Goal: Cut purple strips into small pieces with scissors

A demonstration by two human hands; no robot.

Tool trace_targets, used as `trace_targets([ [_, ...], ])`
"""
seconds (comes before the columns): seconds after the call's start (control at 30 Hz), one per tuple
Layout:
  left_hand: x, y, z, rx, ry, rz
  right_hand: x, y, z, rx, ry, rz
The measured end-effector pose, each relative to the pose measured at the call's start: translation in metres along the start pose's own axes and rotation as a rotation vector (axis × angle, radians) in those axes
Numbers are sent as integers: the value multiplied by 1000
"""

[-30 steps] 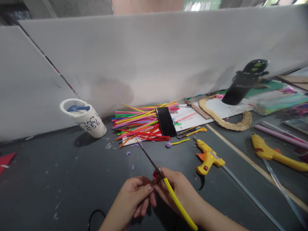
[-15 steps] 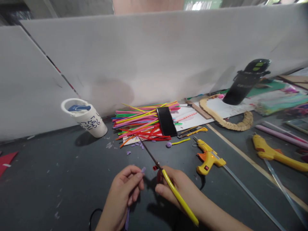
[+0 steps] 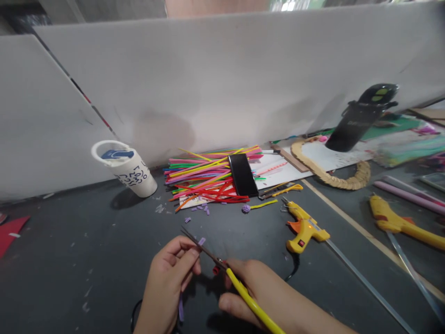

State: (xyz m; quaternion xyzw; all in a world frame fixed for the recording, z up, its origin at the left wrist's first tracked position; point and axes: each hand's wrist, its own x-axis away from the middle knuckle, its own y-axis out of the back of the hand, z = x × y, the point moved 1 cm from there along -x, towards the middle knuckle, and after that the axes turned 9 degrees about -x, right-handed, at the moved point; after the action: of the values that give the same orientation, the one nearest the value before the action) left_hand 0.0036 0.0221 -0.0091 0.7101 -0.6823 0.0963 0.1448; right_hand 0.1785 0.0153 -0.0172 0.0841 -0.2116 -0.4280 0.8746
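Observation:
My left hand (image 3: pixel 167 278) pinches a thin purple strip (image 3: pixel 181 307); its tip (image 3: pixel 201 241) pokes up past my fingertips and the rest hangs below my palm. My right hand (image 3: pixel 253 294) grips yellow-handled scissors (image 3: pixel 222 273). The blades point up and to the left, and they meet the tip of the strip. Both hands are low in the middle of the view, above a dark grey table (image 3: pixel 69 260).
A pile of coloured strips (image 3: pixel 205 178) with a black phone (image 3: pixel 242 174) on it lies beyond my hands, with purple offcuts (image 3: pixel 200 209) in front. A white cup (image 3: pixel 125 168) stands left. Two yellow glue guns (image 3: pixel 303 226) (image 3: pixel 399 223) lie right. A white board (image 3: pixel 222 83) walls the back.
The scissors have swung left and lower, from pointing at the strip pile to the purple strip's tip. My left hand drew apart from the right and raised the strip.

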Motion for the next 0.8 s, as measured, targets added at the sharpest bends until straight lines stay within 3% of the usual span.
trace_targets([
  [0.8, -2, 1, -1, -69, 26, -23, 1, -1, 3, 40, -53, -1],
])
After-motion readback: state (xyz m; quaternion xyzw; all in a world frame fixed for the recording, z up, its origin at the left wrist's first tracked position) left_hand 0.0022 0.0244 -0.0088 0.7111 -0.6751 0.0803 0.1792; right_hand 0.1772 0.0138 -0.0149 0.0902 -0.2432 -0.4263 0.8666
